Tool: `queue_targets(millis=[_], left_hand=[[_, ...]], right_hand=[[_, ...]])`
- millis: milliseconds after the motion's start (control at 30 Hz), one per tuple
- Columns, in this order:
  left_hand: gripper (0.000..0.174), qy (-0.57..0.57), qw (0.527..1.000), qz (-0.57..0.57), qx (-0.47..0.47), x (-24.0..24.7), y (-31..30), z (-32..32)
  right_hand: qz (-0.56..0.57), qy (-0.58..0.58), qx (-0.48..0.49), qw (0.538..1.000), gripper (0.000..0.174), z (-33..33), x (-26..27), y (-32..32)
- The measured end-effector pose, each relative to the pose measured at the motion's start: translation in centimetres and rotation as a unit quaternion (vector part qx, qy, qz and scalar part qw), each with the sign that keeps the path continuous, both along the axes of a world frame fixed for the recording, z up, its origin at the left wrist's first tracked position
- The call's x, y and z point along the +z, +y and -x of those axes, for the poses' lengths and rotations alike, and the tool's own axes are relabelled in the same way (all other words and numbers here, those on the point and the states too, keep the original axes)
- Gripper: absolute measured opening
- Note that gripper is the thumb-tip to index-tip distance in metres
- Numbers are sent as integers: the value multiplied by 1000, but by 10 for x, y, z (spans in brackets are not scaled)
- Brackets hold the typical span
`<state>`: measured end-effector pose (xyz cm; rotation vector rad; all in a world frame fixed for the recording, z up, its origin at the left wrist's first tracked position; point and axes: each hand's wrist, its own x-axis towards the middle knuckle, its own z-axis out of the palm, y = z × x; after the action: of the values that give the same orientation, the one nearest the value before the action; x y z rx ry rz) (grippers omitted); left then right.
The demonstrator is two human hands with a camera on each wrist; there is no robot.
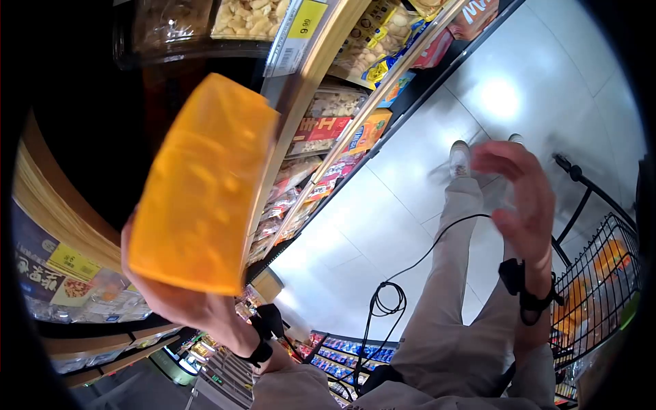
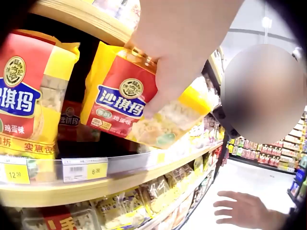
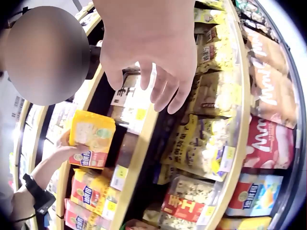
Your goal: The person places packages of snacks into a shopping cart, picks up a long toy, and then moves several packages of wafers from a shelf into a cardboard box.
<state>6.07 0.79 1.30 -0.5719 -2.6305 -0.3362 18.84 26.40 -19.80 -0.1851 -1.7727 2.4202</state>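
A yellow-orange package [image 1: 205,184] is gripped by the left hand [image 1: 178,301] beside the shelf in the head view. Its red front with a blue label [image 2: 122,96] faces the left wrist view, where the left hand [image 2: 180,52] holds it from above. From the right wrist view, the same package [image 3: 98,132] has the left hand [image 3: 62,151] round its lower side. The right hand [image 1: 526,198] is raised over the floor with fingers loosely bent and holds nothing; in its own wrist view that hand [image 3: 151,57] hangs before the shelves.
Similar packages [image 2: 29,91] stand on the shelf beside the held one. Price tags line the shelf edge [image 2: 124,184]. Lower shelves hold bagged snacks [image 3: 206,148]. A wire cart [image 1: 591,294] with orange packages stands at the right. A black cable [image 1: 386,294] hangs before the legs.
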Motion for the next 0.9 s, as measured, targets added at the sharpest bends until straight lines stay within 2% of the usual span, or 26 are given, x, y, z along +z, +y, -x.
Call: queue_targets(millis=[67,100,133,200,233,267,333,400,500,567,700,767,800,867,900], left_hand=[[71,37,987,138,77,1,-5,15],[68,36,986,146,70,-5,-3,22],[67,-3,976,178,126,-6,2,26],[66,13,979,119,166,-20,0,39],[68,1,973,163,163,-19,2,48],[71,-5,948,221,227,-18,12,54],[74,-4,949,207,238,-24,7,69],[72,-34,971,172,162,-26,7,93],[67,-90,963,216,136,-25,-8,145],[64,-125,980,151,37,-23,-22,170],[67,-150,976,149,49,-11,-22,179],[66,-243,965,68,75,-4,-28,183],[66,-247,964,66,78,-2,-25,180],[60,-160,982,-78,70,-1,-15,176],[60,-164,981,-80,71,-4,-10,175]], right_hand=[[9,-26,-11,1000,59,-14,-11,11],[17,-53,-22,998,60,-19,-15,15],[15,-56,-20,998,60,-24,-18,20],[38,-74,-7,997,63,-30,-21,27],[40,-83,-28,995,62,-30,-19,24],[39,-84,-28,995,62,-29,-17,25],[35,-75,-8,997,60,-27,-11,27],[36,-76,3,996,58,-25,-7,27],[48,-75,12,996,51,-18,5,30],[59,-78,3,995,47,-16,16,33],[50,-96,9,994,45,-11,31,39],[64,-111,-11,992,43,-10,36,40],[62,-115,-8,991,43,-9,37,42],[47,-126,4,991,42,-8,37,46],[49,-135,5,990,40,-8,37,45]])
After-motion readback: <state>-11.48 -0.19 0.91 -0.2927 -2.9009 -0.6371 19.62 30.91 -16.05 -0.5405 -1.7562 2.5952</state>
